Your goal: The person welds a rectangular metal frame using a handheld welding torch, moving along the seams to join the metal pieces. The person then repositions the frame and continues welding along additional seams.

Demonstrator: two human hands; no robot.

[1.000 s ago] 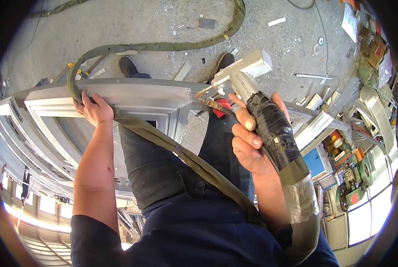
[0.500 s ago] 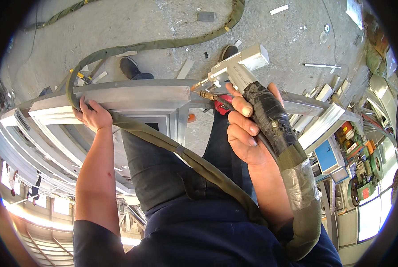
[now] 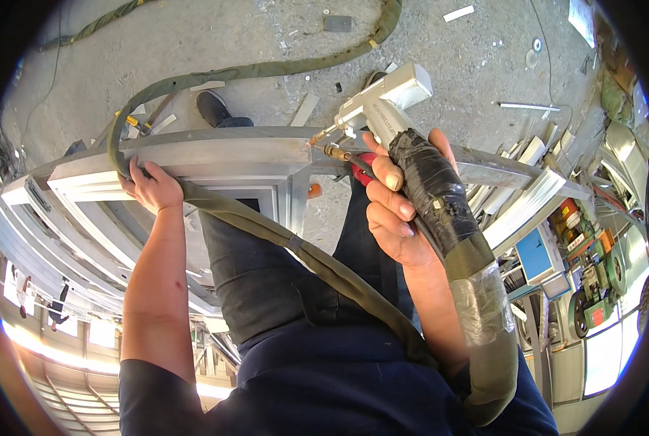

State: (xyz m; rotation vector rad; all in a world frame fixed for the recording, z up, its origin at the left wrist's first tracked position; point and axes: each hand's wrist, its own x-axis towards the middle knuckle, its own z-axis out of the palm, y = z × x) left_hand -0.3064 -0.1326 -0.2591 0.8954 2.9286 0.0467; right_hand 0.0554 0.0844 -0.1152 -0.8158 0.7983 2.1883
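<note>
My right hand (image 3: pixel 397 211) is wrapped round the black-taped handle of a silver welding gun (image 3: pixel 386 109). The gun's copper-coloured tip (image 3: pixel 317 139) points left and meets, or nearly meets, the end corner of a grey metal frame (image 3: pixel 222 154). Beneath the gun's head a brass fitting joins a thin dark line. On the frame's left part lies my left hand (image 3: pixel 153 189), its fingers curled over an olive sheathed cable (image 3: pixel 237 215) and against the metal. That cable loops from the floor, passes under the hand and crosses my thighs. Whether the tip touches is too small to tell.
More silver frames (image 3: pixel 55 225) are stacked at the left. Metal offcuts (image 3: pixel 306 110) and a yellow-handled tool (image 3: pixel 137 125) lie on the concrete floor. At the right are metal profiles (image 3: pixel 520 207), a blue-fronted box (image 3: pixel 533 256) and a green machine (image 3: pixel 593 283). Something red (image 3: pixel 362 167) sits behind the gun.
The welding gun and my right hand have shifted slightly left, its head tilting a little. My left hand and the frame have stayed in place.
</note>
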